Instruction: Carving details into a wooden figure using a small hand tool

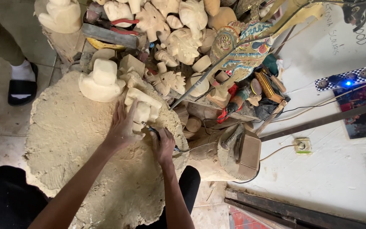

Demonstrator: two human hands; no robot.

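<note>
My left hand [123, 127] presses down on a pale unpainted wooden carving [145, 106] that lies on a large round block [68, 140] covered in sawdust. Just to its right, my right hand [164, 146] grips a small dark-handled carving tool [152, 129] whose tip touches the carving's lower edge. A thin cable runs from under the right hand toward the right. Another pale carved piece, shaped like a hat [101, 81], rests on the block above my left hand.
A heap of unpainted wooden carvings [178, 34], pliers with red handles [121, 25] and a painted figure [244, 48] lies beyond the block. A wooden mallet [244, 152] lies right of it. Another person's sandalled foot [22, 82] stands at left. A wall socket [301, 145] sits right.
</note>
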